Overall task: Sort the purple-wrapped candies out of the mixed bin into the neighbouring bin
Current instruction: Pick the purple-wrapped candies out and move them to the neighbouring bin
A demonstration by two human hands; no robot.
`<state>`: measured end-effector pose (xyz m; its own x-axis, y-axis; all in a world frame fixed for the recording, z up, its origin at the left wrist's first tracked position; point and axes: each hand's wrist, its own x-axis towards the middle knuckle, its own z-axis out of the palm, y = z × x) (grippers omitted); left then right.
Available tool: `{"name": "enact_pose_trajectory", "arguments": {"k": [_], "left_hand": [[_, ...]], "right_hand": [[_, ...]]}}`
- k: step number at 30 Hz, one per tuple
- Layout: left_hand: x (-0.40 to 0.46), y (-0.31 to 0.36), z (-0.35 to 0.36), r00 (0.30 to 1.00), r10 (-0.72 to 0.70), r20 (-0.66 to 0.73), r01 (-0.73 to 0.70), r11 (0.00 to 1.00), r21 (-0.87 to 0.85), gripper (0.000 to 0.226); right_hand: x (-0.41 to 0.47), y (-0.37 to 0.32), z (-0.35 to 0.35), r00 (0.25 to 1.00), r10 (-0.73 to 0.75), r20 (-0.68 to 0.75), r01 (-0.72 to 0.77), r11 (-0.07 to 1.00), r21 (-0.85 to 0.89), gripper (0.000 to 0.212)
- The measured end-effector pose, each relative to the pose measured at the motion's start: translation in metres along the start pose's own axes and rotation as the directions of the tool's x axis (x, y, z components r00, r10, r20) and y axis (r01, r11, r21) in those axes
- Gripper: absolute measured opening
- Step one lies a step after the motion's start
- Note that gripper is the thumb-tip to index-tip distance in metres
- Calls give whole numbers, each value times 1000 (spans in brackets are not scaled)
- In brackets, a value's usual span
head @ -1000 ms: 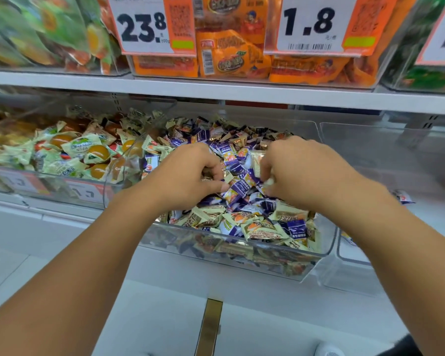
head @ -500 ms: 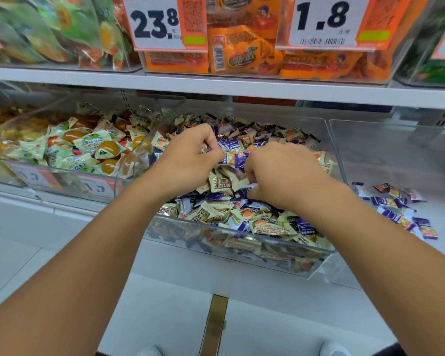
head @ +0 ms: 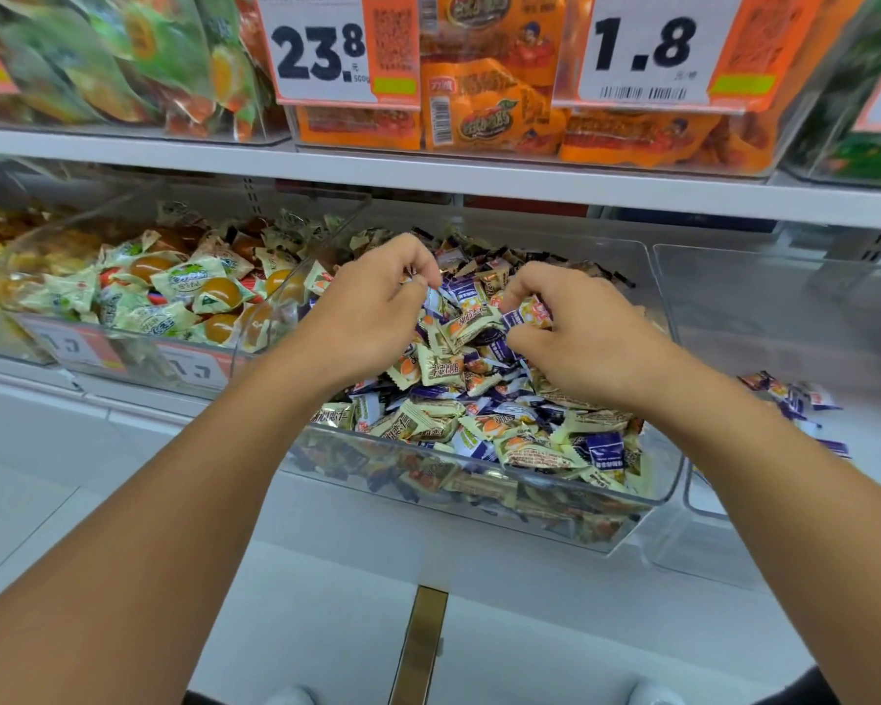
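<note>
A clear mixed bin (head: 657,496) on the lower shelf holds several cream-wrapped and purple-wrapped candies (head: 603,449). My left hand (head: 372,310) hovers over the bin's back left, fingertips pinching a purple wrapper at the pile's top. My right hand (head: 581,338) is over the middle right and pinches a purple-wrapped candy (head: 527,313) lifted just above the pile. The neighbouring clear bin (head: 764,292) on the right holds a small cluster of purple candies (head: 794,399), partly hidden by my right forearm.
A bin of green-and-cream jelly packs (head: 174,297) stands to the left. The shelf above (head: 428,175) carries orange snack packs and price tags reading 23.8 and 1.8. A white shelf ledge lies below the bins.
Both hands have moved toward the back of the pile. My right hand has lifted a purple candy out of the heap, and my left fingertips now pinch another wrapper.
</note>
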<state>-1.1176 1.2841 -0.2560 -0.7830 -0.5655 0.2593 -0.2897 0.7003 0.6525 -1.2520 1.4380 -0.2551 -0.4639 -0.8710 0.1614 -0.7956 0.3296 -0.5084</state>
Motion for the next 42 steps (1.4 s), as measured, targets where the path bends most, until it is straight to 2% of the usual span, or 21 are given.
{"name": "enact_pose_trajectory", "arguments": {"k": [3, 6, 7, 11, 14, 16, 18, 20, 22, 23, 25, 28, 31, 38, 40, 42], "left_hand": [[-9, 3, -7, 989, 94, 117, -107, 988, 110, 22], [-14, 1, -10, 969, 118, 218, -185, 930, 319, 36], [-14, -2, -9, 968, 120, 220, -198, 904, 379, 35], [-8, -12, -12, 991, 102, 86, -130, 876, 465, 21], [-6, -18, -12, 996, 83, 14, -80, 893, 443, 16], [-6, -18, -11, 993, 114, 21, -113, 908, 404, 14], [-7, -16, -11, 983, 161, 85, -181, 916, 359, 14], [-10, -12, -13, 972, 161, 169, -208, 925, 317, 30], [-10, -11, -15, 963, 134, 235, -209, 920, 332, 44], [-10, -11, -15, 959, 110, 260, -201, 913, 356, 45], [-8, -13, -13, 957, 69, 283, -179, 905, 385, 33], [-7, -12, -13, 953, 72, 293, -179, 917, 356, 17], [-8, -7, -14, 952, 58, 300, -145, 949, 279, 13], [-9, -6, -17, 983, 28, 181, -61, 982, 181, 14], [-10, -3, -17, 982, 45, 181, -76, 983, 166, 15], [-9, 0, -18, 982, 66, 175, -90, 987, 133, 16]], "right_hand": [[-1, -5, -1, 997, -67, -27, 66, 998, -19, 2], [5, -4, 1, 994, -104, -26, 103, 994, -27, 36], [7, -2, 3, 995, -94, -24, 93, 994, -52, 40], [9, -4, 12, 996, -86, -4, 84, 985, -150, 19], [8, -12, 8, 992, -123, 1, 122, 979, -163, 25], [3, -15, 1, 988, -111, 104, 129, 974, -188, 34], [-3, -17, -4, 953, -36, 300, 99, 976, -196, 41], [-8, -18, -7, 890, 46, 454, 64, 972, -225, 39], [-9, -19, -7, 869, 74, 489, 65, 963, -261, 30], [-9, -19, -6, 875, 69, 479, 75, 958, -276, 25], [-6, -18, -6, 913, 31, 407, 90, 958, -274, 20], [0, -13, -6, 989, -35, 146, 64, 977, -204, 35], [5, -13, -3, 999, -36, -37, 29, 980, -197, 45], [13, -21, 26, 992, -101, -75, 54, 883, -466, 11], [14, -19, 21, 989, -106, -100, 53, 902, -428, 14], [8, -18, 8, 984, -102, -145, 53, 950, -308, 16]]}}
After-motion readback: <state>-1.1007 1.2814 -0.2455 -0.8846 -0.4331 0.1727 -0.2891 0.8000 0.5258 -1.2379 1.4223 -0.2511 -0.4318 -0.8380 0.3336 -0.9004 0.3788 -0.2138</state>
